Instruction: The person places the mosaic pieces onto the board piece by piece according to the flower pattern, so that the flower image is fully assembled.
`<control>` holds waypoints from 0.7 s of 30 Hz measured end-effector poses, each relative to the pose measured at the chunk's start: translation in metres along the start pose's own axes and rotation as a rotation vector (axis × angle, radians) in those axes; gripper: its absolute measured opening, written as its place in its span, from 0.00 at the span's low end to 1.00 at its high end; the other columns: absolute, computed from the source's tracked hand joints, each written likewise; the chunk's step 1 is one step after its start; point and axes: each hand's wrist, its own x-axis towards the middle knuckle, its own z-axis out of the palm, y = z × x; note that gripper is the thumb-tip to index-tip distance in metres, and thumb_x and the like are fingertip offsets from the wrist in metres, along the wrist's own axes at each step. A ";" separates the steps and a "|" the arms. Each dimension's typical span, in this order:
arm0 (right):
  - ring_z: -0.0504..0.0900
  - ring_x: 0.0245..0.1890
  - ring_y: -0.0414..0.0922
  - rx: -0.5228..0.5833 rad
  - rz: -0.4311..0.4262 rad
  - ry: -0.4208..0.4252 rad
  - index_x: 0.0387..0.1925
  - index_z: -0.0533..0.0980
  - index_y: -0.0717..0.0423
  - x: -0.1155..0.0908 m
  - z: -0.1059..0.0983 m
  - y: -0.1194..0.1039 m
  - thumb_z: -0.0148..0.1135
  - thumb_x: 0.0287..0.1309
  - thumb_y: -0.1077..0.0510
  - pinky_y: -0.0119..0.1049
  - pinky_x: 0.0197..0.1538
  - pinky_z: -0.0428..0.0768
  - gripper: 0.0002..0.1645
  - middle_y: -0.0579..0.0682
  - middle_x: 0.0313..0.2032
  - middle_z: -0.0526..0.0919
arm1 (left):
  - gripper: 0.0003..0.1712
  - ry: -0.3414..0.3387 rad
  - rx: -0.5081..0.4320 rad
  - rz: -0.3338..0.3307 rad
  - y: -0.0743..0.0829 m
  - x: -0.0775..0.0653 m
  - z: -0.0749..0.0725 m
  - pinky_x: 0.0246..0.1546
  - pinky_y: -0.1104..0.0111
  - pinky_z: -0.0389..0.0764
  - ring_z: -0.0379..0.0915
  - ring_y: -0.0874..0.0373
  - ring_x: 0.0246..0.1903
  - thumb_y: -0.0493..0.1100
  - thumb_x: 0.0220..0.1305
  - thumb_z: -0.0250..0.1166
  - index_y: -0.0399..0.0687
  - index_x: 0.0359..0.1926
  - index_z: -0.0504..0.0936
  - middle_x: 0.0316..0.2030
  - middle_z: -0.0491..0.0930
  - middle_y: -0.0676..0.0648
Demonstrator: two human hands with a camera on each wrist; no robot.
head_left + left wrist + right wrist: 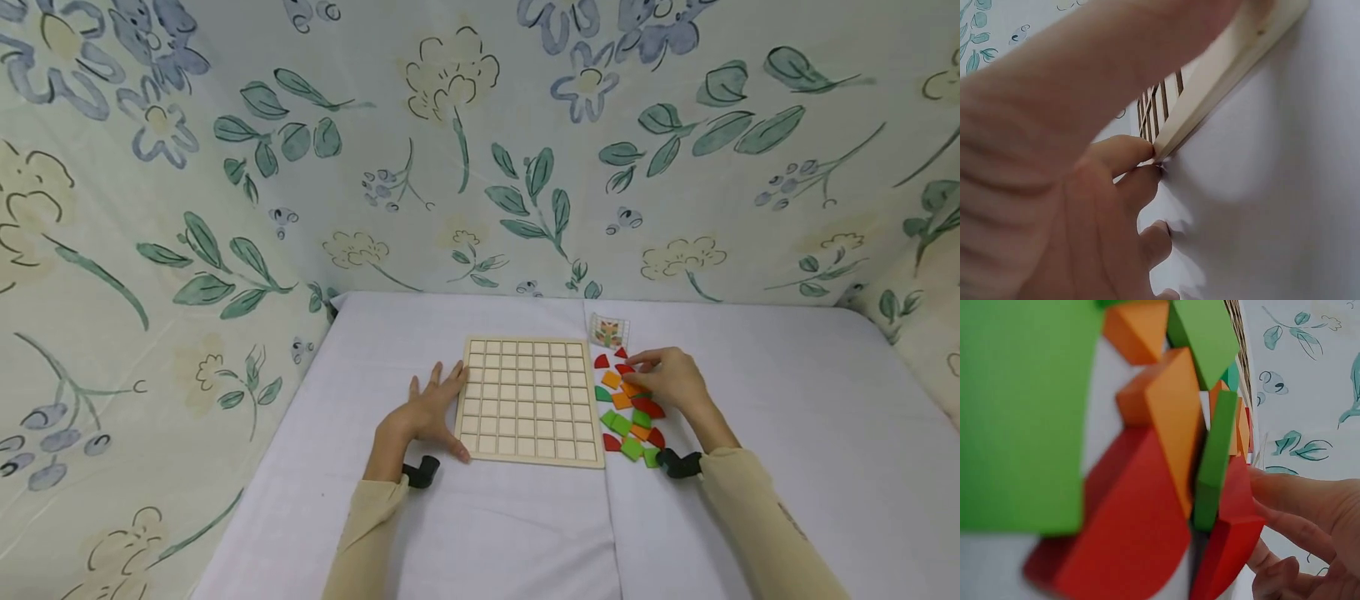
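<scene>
"Hands first, please: how are they held, and on what?"

"Left hand (427,414): fingers spread and unclenched, touching the left side of a square wooden board (531,403). Its thumb lies at the board's near left corner, the other fingers farther along that edge. Right hand (669,377): thumb and forefinger reach down with a narrow gap between them. A small red piece (625,368) shows at that gap; I cannot tell whether it is pinched."

"Where is the board from each hand?"

"Directly to the right of the left hand, flat on a white cloth (525,525), its raised lines making a grid of square cells. From the right hand, it lies to the left, past the loose pieces."

"And those pieces?"

"Orange squares (611,380) sit just left of and below the right fingertips. Nearer the wearer than that hand are green squares (632,450) and a large red piece (649,407). A red wedge (602,362) rests left of the fingertips. Several pieces touch or overlap."

"Anything beyond the fingertips?"

"A small patterned card (609,331), just past them, beside the board's far right corner."
</scene>
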 end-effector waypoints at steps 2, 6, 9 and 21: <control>0.77 0.41 0.55 0.000 -0.002 0.008 0.56 0.83 0.62 0.000 0.001 0.000 0.72 0.63 0.51 0.34 0.37 0.77 0.25 0.65 0.46 0.83 | 0.84 0.004 -0.006 0.000 0.001 0.000 0.000 0.78 0.34 0.24 0.22 0.40 0.83 0.55 0.32 0.89 0.47 0.84 0.43 0.85 0.36 0.48; 0.77 0.42 0.55 0.017 0.007 -0.003 0.57 0.83 0.62 0.002 0.002 0.001 0.70 0.65 0.54 0.32 0.38 0.78 0.23 0.65 0.48 0.83 | 0.84 0.010 -0.013 -0.002 0.002 -0.001 0.001 0.78 0.35 0.23 0.22 0.40 0.83 0.54 0.32 0.89 0.47 0.84 0.44 0.85 0.36 0.48; 0.78 0.42 0.55 0.035 0.005 -0.007 0.57 0.82 0.62 0.001 0.002 0.001 0.69 0.65 0.56 0.31 0.37 0.77 0.22 0.66 0.48 0.83 | 0.84 0.012 -0.015 -0.004 0.000 -0.001 0.002 0.78 0.34 0.23 0.22 0.40 0.83 0.54 0.32 0.89 0.47 0.84 0.43 0.85 0.35 0.48; 0.78 0.41 0.55 0.046 0.030 -0.006 0.53 0.81 0.66 0.002 0.001 0.002 0.70 0.65 0.55 0.32 0.37 0.79 0.21 0.67 0.51 0.83 | 0.84 0.002 -0.033 0.001 0.000 -0.002 0.001 0.80 0.37 0.28 0.21 0.42 0.83 0.54 0.31 0.89 0.47 0.84 0.44 0.85 0.35 0.48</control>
